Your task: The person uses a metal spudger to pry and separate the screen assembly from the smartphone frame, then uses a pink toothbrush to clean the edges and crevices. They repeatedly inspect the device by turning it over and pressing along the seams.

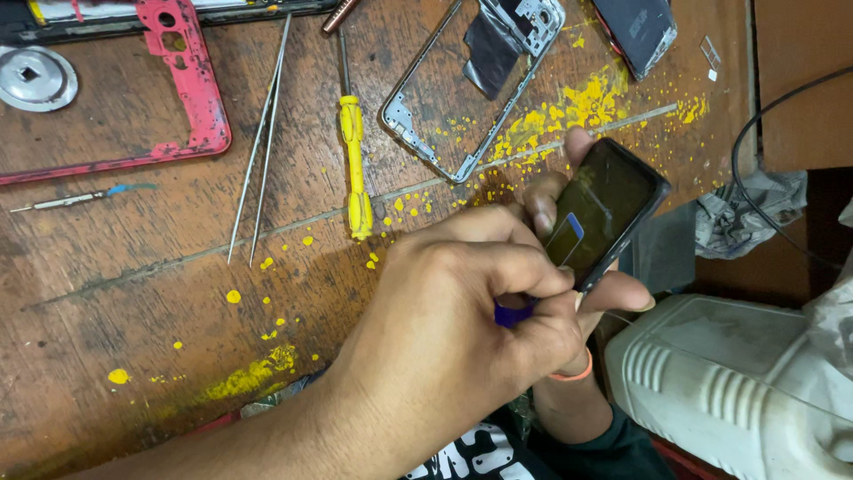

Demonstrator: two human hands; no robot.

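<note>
Black and glossy, the smartphone [606, 209] sits tilted above the lower right edge of the worn wooden workbench [133, 293], its dark screen facing up. The right hand [569, 258] comes up from below, a pink band at its wrist, and cradles the phone from underneath: fingertips curl over the far top edge and the thumb lies along the near lower edge, so the fingers are closed around the body. The left forearm reaches in from the lower left, crossing in front of the right wrist. The left hand [462, 302] is curled almost into a fist, its fingers pinched tightly on a small purple tool [514, 313] pressed against the phone's lower edge; only a bit of the tool shows between the fingers.

On the bench beyond lie a yellow-handled screwdriver [355, 164], long metal tweezers [262, 133], a red phone frame [191, 89], a silver phone frame [444, 98] and scattered yellow paint splashes [569, 107]. A white plastic jerrycan [729, 382] stands just right of the hands.
</note>
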